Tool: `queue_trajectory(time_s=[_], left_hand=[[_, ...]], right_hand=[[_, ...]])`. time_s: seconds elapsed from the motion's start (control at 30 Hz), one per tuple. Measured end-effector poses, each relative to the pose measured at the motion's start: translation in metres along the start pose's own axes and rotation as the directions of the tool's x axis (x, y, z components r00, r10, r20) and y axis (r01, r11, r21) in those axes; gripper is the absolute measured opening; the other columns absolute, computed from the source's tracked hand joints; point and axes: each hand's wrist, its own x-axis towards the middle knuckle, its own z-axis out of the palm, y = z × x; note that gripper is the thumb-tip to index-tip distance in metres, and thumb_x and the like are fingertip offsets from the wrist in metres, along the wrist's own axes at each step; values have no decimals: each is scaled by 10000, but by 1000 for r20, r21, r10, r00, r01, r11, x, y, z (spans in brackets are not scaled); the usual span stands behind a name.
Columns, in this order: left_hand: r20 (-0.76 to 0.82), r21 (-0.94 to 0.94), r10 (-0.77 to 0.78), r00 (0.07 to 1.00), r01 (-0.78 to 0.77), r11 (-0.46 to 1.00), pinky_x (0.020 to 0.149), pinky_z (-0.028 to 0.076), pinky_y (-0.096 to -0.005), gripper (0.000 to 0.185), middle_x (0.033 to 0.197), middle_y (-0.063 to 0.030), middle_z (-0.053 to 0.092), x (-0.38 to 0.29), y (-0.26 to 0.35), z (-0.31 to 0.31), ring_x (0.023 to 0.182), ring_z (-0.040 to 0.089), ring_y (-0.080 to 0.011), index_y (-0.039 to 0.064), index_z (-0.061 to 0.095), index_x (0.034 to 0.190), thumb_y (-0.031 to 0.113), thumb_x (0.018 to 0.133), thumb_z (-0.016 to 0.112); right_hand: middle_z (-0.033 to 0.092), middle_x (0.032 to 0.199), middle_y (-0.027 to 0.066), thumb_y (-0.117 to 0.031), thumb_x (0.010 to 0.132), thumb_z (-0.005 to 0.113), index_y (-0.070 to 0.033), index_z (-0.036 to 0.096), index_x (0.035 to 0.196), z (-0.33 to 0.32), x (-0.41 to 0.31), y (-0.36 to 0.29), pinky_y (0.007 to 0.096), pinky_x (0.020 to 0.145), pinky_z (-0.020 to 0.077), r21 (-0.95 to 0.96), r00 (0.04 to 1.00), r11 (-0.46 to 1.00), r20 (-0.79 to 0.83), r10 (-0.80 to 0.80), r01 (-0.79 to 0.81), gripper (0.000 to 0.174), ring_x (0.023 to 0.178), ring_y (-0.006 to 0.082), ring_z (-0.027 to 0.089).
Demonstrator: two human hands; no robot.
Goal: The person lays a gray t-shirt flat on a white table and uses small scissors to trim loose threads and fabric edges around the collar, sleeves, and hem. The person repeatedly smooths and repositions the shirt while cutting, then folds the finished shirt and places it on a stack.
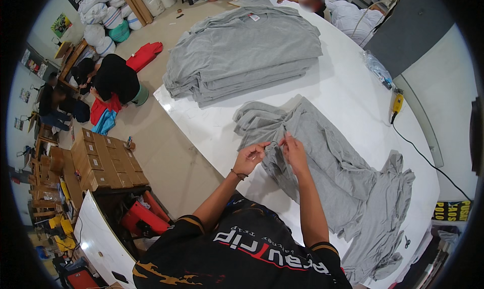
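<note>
A crumpled grey knit shirt [325, 168] lies on the white table [348, 77] in front of me. My left hand [250, 156] pinches at a gathered edge of the cloth with thumb and index finger. Close beside it on the right, my right hand [293, 151] holds a fold of the same shirt between its fingertips. More grey cloth [389, 213] is bunched toward the table's right end. Beyond my hands rests a thick stack of grey shirts [245, 54], laid flat, with a neck label showing on the top one. Small scissors [407, 241] lie near the right edge.
A yellow tool [397, 103] with a dark cord and a clear plastic bag [378, 69] lie along the table's far right side. A person [315, 3] is at the far edge. More people sit at the left, beyond cardboard boxes [106, 160] and a red bin [145, 217].
</note>
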Motion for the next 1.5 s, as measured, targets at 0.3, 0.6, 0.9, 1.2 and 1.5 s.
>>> queue_trajectory(time_s=[0.3,0.6,0.9,1.2,1.5], left_hand=[[-88,29,-20,996,23,999,958,446,-297,35,1328,-152,617,0,3,5,1081,570,-142,15,644,992,24,958,638],[-79,33,9,997,-6,999,1001,433,-350,44,1124,-96,653,-1,9,5,1256,547,-229,11,641,988,30,952,657],[-17,46,29,999,-28,999,984,444,-318,80,1356,-167,595,-3,1,-5,1116,564,-156,11,648,1012,-2,934,660],[-38,75,51,998,-48,996,969,465,-312,84,1308,-160,623,-3,1,-9,1125,599,-177,9,644,992,-32,920,656],[-57,-20,-28,998,27,999,902,514,-323,23,1177,-145,666,-7,16,-7,995,658,-191,14,637,929,-1,946,633]], right_hand=[[315,569,-72,-526,1068,355,-104,535,860,-5,-33,-6,230,367,177,255,791,776,412,453,-577,504,422,45,231],[314,578,-77,-519,1064,375,-108,522,872,0,-32,-11,223,358,176,294,730,710,523,441,-640,478,413,40,223],[300,557,-73,-525,1061,369,-132,511,837,-3,-20,6,221,342,177,444,707,575,593,387,-687,475,401,47,220],[290,564,-67,-534,1060,363,-131,480,822,0,-26,6,223,336,175,540,762,547,542,355,-639,483,416,51,205],[329,566,-73,-536,1042,441,-100,544,831,-3,-44,0,221,355,193,401,757,693,565,328,-599,495,410,41,249]])
